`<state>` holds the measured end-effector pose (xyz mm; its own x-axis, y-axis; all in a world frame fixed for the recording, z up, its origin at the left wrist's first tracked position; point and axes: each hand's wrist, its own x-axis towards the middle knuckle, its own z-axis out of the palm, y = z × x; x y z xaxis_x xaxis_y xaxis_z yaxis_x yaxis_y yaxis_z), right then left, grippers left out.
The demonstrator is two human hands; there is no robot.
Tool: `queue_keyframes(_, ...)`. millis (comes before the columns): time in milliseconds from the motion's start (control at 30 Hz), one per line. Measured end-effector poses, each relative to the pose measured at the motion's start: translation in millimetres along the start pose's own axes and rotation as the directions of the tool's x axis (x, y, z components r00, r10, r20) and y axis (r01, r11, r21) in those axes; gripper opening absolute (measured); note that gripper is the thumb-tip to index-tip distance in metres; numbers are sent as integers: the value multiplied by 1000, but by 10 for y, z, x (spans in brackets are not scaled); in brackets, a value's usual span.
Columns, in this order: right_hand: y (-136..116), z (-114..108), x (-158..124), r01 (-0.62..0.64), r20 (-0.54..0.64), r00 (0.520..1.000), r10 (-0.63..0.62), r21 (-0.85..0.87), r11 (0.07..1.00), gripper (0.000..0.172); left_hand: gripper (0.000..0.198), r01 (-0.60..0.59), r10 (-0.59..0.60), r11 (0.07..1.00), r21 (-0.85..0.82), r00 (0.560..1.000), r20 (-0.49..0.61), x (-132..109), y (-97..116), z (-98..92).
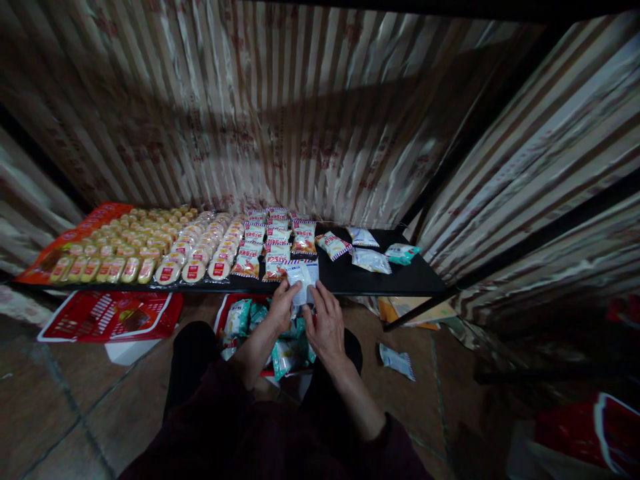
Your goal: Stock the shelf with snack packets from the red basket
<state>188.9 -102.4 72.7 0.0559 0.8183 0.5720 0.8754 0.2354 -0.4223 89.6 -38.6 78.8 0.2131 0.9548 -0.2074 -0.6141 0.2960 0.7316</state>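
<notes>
Between my left hand [283,303] and my right hand [325,323] is a small snack packet [301,277], its pale printed back turned up. Thumbs and fingers of both hands pinch its sides at the front edge of the black shelf [365,283]. Just beyond it, red-and-white snack packets [249,259] lie face up in rows. Farther right on the shelf are loose packets, one face up [333,246] and a pale one back up [371,261], plus a teal packet [402,253]. Below my hands, teal packets [287,357] fill a red-rimmed box between my knees.
Rows of round wrapped cakes [193,268] and small yellow wrapped cakes [104,270] cover the shelf's left, by an orange bag [43,263]. A red bag [115,315] lies under the shelf. One packet [397,361] rests on the tiled floor. Black shelf posts [423,311] stand right.
</notes>
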Motion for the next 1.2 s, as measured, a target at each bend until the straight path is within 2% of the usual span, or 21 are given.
queue_keyframes(233, 42, 60, -42, -93, 77, 994, 82, 152, 984, 61, 50, 29, -28, 998, 62, 999, -24, -5, 6, -6)
queue_keyframes(333, 70, 84, -45, -192, 102, 980, 172, 240, 951, 73, 45, 35, -31, 997, 72, 998, -56, 0, 8, -3)
queue_keyframes(433, 77, 80, -15, -302, 152, 952, 266, 330, 894, 80, 41, 6, -4, 996, 89, 1000, -30, -14, 10, -1)
queue_keyframes(567, 91, 73, 26, -407, 202, 913, 354, 425, 808, 76, 38, -52, 47, 981, 188, 999, 26, -47, 9, 21)
queue_keyframes(700, 193, 98, 34, -451, 115, 886, 449, 433, 780, 66, 33, -100, 87, 962, 253, 994, 59, -62, 4, 67)
queue_keyframes(767, 263, 108, 41, -486, 111, 862, 494, 456, 746, 62, 30, -127, 111, 953, 274, 991, 74, -59, -1, 84)
queue_keyframes(867, 341, 113, 60, -547, 195, 811, 552, 587, 596, 62, 27, -165, 142, 931, 326, 985, 93, -39, -28, 83)
queue_keyframes(1000, 380, 116, 77, -501, 235, 786, 572, 784, 367, 67, 28, -211, 179, 901, 380, 977, 118, 21, -124, 28)
queue_keyframes(1133, 405, 126, 92, -513, 330, 727, 602, 844, 157, 70, 35, -278, 221, 865, 417, 959, 179, 76, -240, -34)
queue_keyframes(1200, 429, 140, 113, -517, 360, 697, 620, 851, 87, 69, 36, -289, 227, 858, 424, 955, 190, 85, -272, -46)
